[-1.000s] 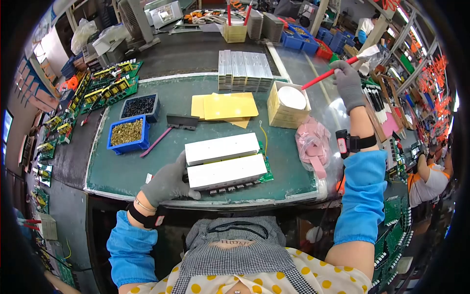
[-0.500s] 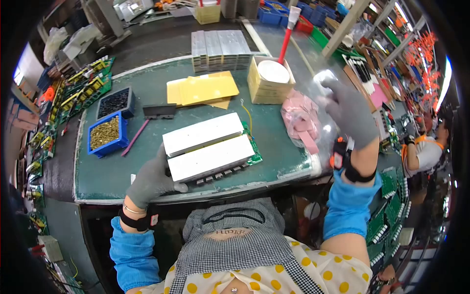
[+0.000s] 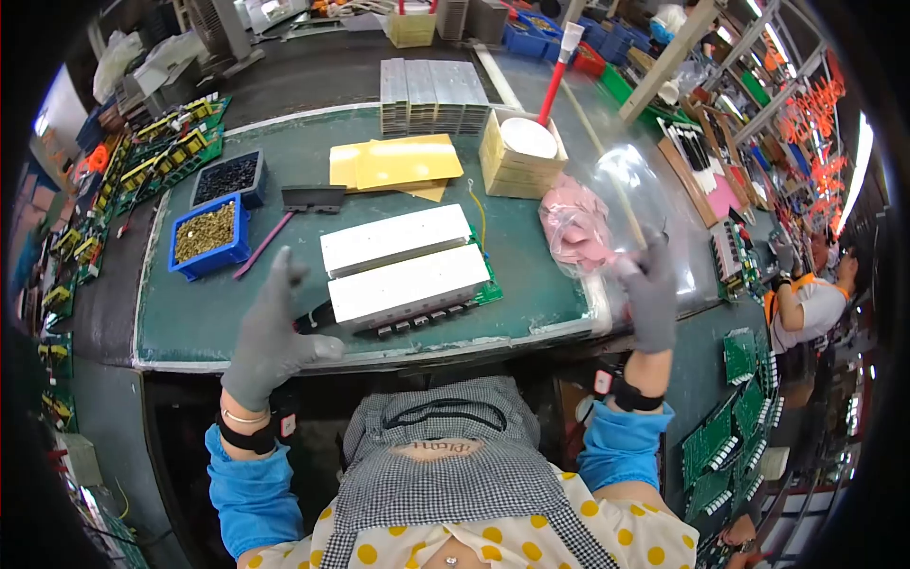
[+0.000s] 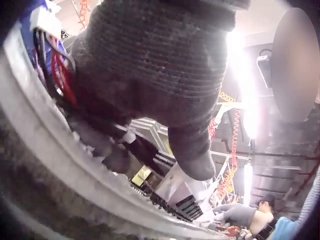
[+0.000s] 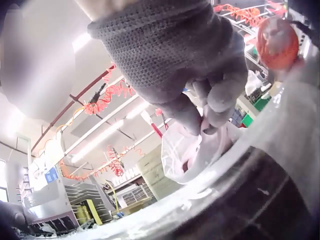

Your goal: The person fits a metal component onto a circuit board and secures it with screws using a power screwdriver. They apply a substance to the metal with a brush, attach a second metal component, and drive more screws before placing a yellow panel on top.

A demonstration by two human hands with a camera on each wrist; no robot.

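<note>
Two white-topped metal blocks (image 3: 408, 284) lie side by side over a green circuit board (image 3: 489, 288) at the table's front. My gloved left hand (image 3: 268, 334) is just left of them, fingers extended and thumb apart, holding nothing visible. In the left wrist view the left hand (image 4: 150, 75) spreads thumb from fingers. At the front right, my gloved right hand (image 3: 652, 302) reaches a clear bag of pink strips (image 3: 576, 228). In the right wrist view the right hand (image 5: 185, 65) pinches the pink material (image 5: 212, 145) between thumb and fingers.
Behind the blocks are yellow sheets (image 3: 408, 163), a black-headed tool with a purple handle (image 3: 263, 245), and stacked metal pieces (image 3: 431, 98). A blue bin (image 3: 210, 234) stands left. A wooden box (image 3: 519, 171) with a white round top and a red-handled brush (image 3: 555, 87) stands behind the bag.
My right hand has let go of the red-handled brush, now standing at the box, and has come down to the pink strips. My left hand has released the blocks and moved slightly left.
</note>
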